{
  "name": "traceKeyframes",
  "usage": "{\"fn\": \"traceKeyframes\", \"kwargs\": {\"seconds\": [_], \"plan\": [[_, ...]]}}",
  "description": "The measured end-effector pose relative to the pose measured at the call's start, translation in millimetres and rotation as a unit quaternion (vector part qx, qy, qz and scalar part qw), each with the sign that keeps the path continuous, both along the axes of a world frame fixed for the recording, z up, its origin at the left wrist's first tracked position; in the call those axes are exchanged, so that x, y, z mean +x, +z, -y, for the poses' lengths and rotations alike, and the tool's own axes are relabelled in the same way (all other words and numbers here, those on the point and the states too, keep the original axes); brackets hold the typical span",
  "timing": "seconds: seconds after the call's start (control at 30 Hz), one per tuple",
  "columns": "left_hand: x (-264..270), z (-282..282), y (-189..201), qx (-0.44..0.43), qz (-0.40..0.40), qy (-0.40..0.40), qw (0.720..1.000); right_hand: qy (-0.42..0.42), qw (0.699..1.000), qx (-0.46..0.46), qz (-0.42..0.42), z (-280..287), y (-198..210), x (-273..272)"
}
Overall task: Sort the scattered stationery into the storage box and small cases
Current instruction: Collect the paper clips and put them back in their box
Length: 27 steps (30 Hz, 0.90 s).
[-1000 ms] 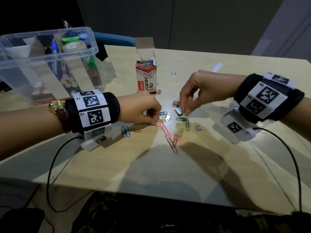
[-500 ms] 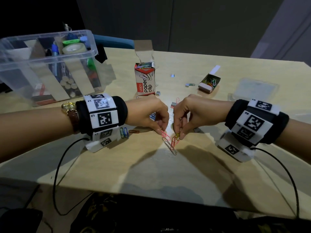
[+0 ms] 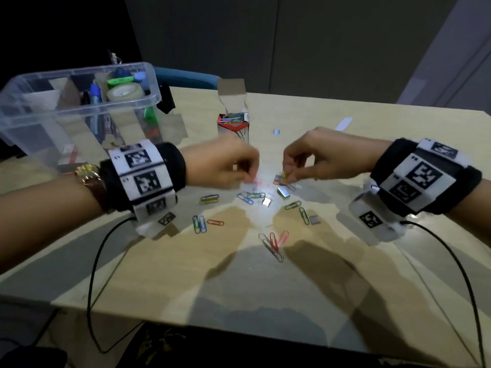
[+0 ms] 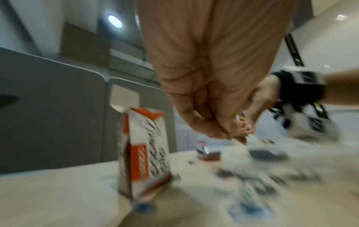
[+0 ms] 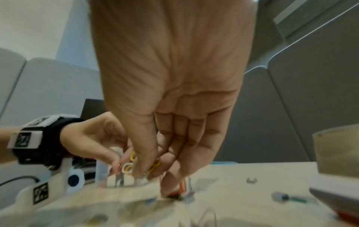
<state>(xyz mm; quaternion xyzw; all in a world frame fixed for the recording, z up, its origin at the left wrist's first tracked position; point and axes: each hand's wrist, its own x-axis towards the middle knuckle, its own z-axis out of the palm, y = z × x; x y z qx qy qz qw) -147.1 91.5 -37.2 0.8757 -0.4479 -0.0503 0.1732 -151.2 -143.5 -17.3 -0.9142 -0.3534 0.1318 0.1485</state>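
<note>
Coloured paper clips (image 3: 255,195) lie scattered on the wooden table (image 3: 159,274), with small silver staple blocks (image 3: 283,192) among them. My left hand (image 3: 248,177) hovers above them and pinches a pink paper clip (image 3: 253,181); the left wrist view is blurred. My right hand (image 3: 288,176) faces it and pinches yellow paper clips (image 5: 154,165) between thumb and fingertips. The open red-and-white paper clip box (image 3: 233,126) stands upright just behind the hands, also seen as the box (image 4: 143,153). The clear storage box (image 3: 24,115) sits at the far left.
The storage box holds cardboard dividers, a tape roll (image 3: 125,92), pens and a green item. A group of silver, red and pink clips (image 3: 273,243) lies nearer the front edge. Wrist cables trail over the table on both sides. A white strip (image 3: 343,124) lies at the back.
Both hands went down to the clips near the front, then rose and moved back toward the paper clip box; the left now holds a pink clip, the right a yellow one.
</note>
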Motion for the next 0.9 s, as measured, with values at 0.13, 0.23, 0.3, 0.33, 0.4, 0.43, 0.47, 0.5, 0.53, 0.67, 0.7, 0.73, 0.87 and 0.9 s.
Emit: {"fn": "traceKeyframes", "kwargs": {"seconds": [0.13,0.23,0.3,0.33,0.4,0.43,0.47,0.5,0.53,0.67,0.7,0.73,0.87,0.9], "plan": [[33.8,-19.9,46.9,-0.128,0.083,0.133,0.979,-0.048,0.997,0.060,0.032,0.8,23.0,16.1],[55.5,-23.7,53.1,-0.074,0.104,0.202,0.971,-0.069,0.992,0.094,0.050,-1.2,30.1,21.8],[64.4,-19.5,48.1,-0.022,0.115,0.216,0.969,-0.074,0.990,0.105,0.060,-2.5,31.4,23.5],[67.5,-16.8,44.9,-0.003,0.121,0.218,0.968,-0.075,0.989,0.108,0.065,-2.7,31.7,23.8],[71.8,-12.7,41.0,0.016,0.124,0.225,0.966,-0.076,0.988,0.111,0.069,-2.5,32.1,23.1],[73.0,-11.1,40.4,0.018,0.124,0.227,0.966,-0.077,0.988,0.111,0.070,-1.9,32.3,22.5],[73.7,-9.6,40.2,0.018,0.123,0.228,0.966,-0.078,0.988,0.109,0.070,-1.2,32.4,22.0],[73.8,-8.3,40.5,0.018,0.121,0.228,0.966,-0.078,0.989,0.108,0.070,-0.7,32.6,21.5],[73.4,-7.1,41.0,0.018,0.120,0.227,0.966,-0.078,0.989,0.106,0.072,-0.4,32.9,21.0],[71.9,-0.6,37.5,0.001,0.129,0.230,0.965,-0.076,0.988,0.107,0.079,-2.4,37.1,20.5],[71.6,1.1,35.2,-0.008,0.130,0.232,0.964,-0.076,0.987,0.114,0.081,-3.8,38.2,20.9],[71.8,1.7,33.2,-0.019,0.124,0.233,0.964,-0.079,0.986,0.123,0.084,-5.9,38.9,21.8],[70.5,-7.6,34.6,-0.119,0.082,0.227,0.963,-0.116,0.976,0.155,0.097,-19.0,36.2,32.7],[69.7,-13.3,36.5,-0.152,0.078,0.232,0.958,-0.122,0.974,0.160,0.101,-24.0,34.6,36.8]]}}
